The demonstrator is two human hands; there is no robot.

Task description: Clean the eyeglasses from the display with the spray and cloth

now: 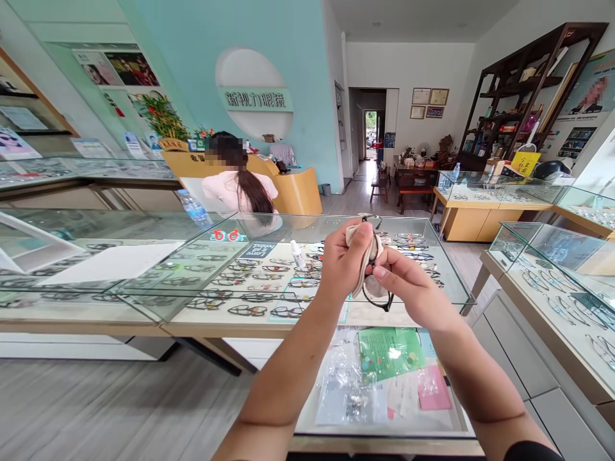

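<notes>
My left hand (343,266) is closed around a beige cleaning cloth (366,253) that is wrapped over a pair of black-framed glasses (377,291). My right hand (413,288) pinches the glasses from the right, thumb pressed on the cloth. One lens hangs below the cloth and a temple tip sticks up above it. Both hands are raised above a glass display counter (446,282) filled with rows of eyeglass frames. A small white spray bottle (297,253) stands on the glass to the left of my left hand.
A person in a pink top (237,189) sits behind the counter, facing away. A water bottle (193,207) stands on the left counter. More glass counters (552,256) run along the right. Plastic packets and a green leaflet (389,352) lie on the shelf below my arms.
</notes>
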